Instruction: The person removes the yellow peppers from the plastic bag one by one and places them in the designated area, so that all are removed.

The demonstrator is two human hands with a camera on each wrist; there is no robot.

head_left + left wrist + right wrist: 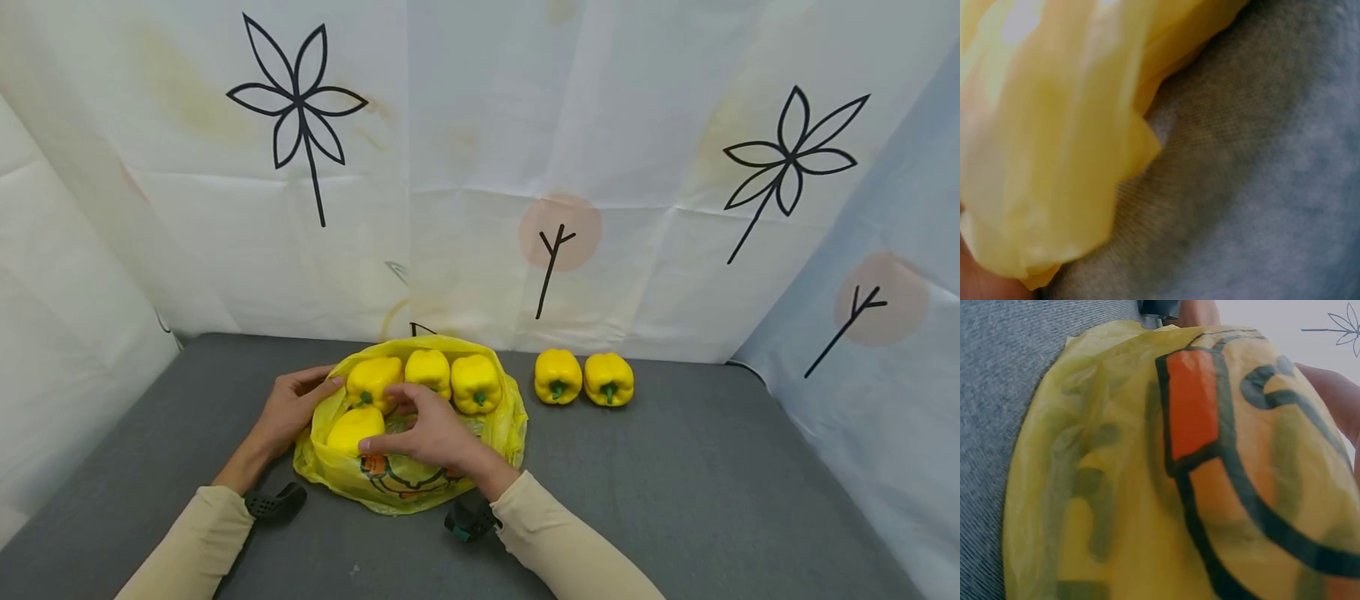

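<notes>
A yellow plastic bag with a printed design lies on the grey table, its mouth facing up. Inside it sit several yellow bell peppers: three in a back row, such as the middle pepper, and a front-left pepper. My left hand holds the bag's left rim, thumb near the edge. Over the bag's mouth, my right hand has thumb and fingers spread. Its thumb tip overlaps the front-left pepper, and its fingertips overlap the back-left pepper. The right wrist view shows mostly the bag's printed side.
Right of the bag, two more yellow bell peppers stand side by side, one and another. A white printed cloth hangs behind the table. Black wrist devices are worn on both wrists.
</notes>
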